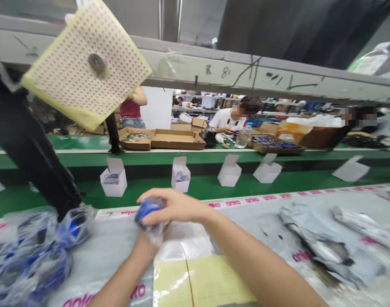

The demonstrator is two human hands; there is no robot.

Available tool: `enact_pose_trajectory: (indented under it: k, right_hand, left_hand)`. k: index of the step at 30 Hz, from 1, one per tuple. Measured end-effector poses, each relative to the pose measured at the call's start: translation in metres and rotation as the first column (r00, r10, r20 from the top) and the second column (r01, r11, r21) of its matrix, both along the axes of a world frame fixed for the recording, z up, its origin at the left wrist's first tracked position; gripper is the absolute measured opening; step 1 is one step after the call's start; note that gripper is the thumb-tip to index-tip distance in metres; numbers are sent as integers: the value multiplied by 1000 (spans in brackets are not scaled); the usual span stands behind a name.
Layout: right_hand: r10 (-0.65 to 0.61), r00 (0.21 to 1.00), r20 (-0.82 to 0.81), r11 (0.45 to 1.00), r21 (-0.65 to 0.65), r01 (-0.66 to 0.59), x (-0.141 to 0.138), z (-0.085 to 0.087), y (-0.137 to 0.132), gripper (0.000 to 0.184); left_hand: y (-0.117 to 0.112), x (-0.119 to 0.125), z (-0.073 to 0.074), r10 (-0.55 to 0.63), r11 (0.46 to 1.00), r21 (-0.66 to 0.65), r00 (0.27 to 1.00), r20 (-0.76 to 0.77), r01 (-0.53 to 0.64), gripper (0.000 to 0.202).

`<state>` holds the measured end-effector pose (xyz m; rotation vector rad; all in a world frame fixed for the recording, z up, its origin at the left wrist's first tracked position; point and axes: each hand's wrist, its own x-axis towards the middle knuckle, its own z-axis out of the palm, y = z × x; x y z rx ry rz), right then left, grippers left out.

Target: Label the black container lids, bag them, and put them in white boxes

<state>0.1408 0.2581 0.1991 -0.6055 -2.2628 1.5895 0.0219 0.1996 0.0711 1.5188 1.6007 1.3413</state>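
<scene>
A blue and dark rounded item (148, 209), blurred by motion, is in my right hand (174, 206), whose fingers wrap over it from above and the right. My left hand (151, 239) is just below, close against the item. Its fingers are hidden behind the item and some clear plastic, so I cannot tell how they are placed. Under my arms lie a clear plastic bag (190, 238) and yellow sheets (201, 279). To the left is a pile of blue and dark items in clear bags (43, 251).
Several open white boxes (114, 183) stand on the green conveyor (150, 187). Grey plastic packaging (329, 243) lies at right. A dotted yellow sticker sheet (86, 64) hangs from the overhead shelf beam (188, 66). Across the line, a person (228, 119) works beside cardboard trays (178, 140).
</scene>
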Motion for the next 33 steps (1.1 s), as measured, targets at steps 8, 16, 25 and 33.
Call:
enact_pose_trajectory:
  k: [8, 16, 25, 33]
  right_hand:
    - [-846, 235, -479, 216, 94, 972, 154, -7, 108, 63]
    - [-857, 295, -423, -119, 719, 684, 212, -51, 164, 52]
    - [-916, 341, -209, 21, 827, 562, 200, -76, 171, 46]
    - [-933, 335, -130, 61, 861, 504, 192, -76, 166, 39]
  left_hand:
    - [-3, -9, 4, -168, 985, -13, 983, 72, 169, 39]
    - [-1, -9, 10, -144, 985, -95, 989, 33, 146, 47]
    - [-1, -7, 12, -111, 983, -146, 994, 17, 113, 52]
    - [-2, -6, 12, -124, 987, -98, 992, 22, 125, 45]
